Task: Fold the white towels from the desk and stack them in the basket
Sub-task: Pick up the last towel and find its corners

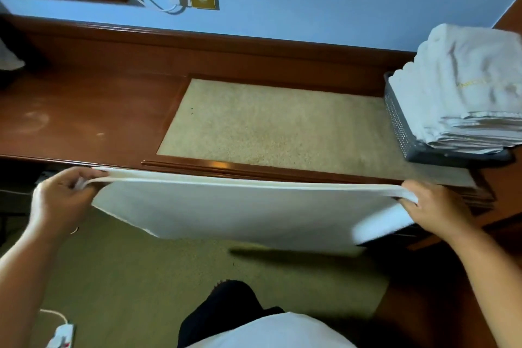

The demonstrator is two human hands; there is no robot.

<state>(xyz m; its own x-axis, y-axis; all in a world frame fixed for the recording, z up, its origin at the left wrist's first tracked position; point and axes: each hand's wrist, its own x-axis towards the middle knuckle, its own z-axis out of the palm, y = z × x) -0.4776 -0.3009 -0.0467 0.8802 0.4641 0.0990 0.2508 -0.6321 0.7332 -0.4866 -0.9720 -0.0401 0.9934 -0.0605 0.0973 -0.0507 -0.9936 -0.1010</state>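
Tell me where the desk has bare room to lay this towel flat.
The beige inset panel is bare, between its wooden frame and the basket. The brown desk top left of it is bare too. The right end is crowded: the basket is heaped with folded towels.

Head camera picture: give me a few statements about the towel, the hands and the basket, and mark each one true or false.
1. The basket stands at the right end of the desk and holds a stack of folded towels. True.
2. The left hand and the right hand each grip the top edge of the white towel. True.
3. The white towel lies flat on the desk. False: it hangs in front of the desk's front edge, stretched between the two hands.
4. The stack of folded towels stays below the basket's rim. False: it rises well above the rim.
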